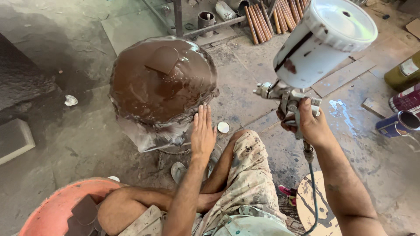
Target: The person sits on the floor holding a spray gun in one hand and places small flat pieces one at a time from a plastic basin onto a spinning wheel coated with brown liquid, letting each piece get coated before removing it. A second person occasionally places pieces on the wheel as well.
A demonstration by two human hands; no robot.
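Head view, looking down at a person sitting on a concrete floor [78, 144], knees bent, in paint-spattered shorts [249, 183].

Right hand [308, 124]: fist closed round the grip of a metal spray gun [284, 94], fingers wrapped at the trigger. Can't tell whether the trigger is pulled. White paint cup [326, 39] sits on top of the gun, tilted, brown smears on its side. Hose [313, 192] drops from the gun base past the forearm. Nozzle points left, toward the dome, well apart from it.

Left hand [203, 131]: flat and open, fingers straight and together, holding nothing. Fingertips at the lower right rim of the brown dome [162, 83]; contact or just short of it, can't tell.

Dome: round domed piece, wet glossy brown coat, small flat tab [162, 59] on its crown. Sits raised on a wrapped stand [151, 135] at floor centre, just ahead of the knees.

Around it:
- orange dome [57, 205] at bottom left corner, beside the left knee
- paint cans [404, 100] at right edge
- bundle of copper-coloured rods [271, 17] at top
- round paint-marked disc [315, 205] under the right forearm
- small round lid [223, 127] on the floor just right of the left hand
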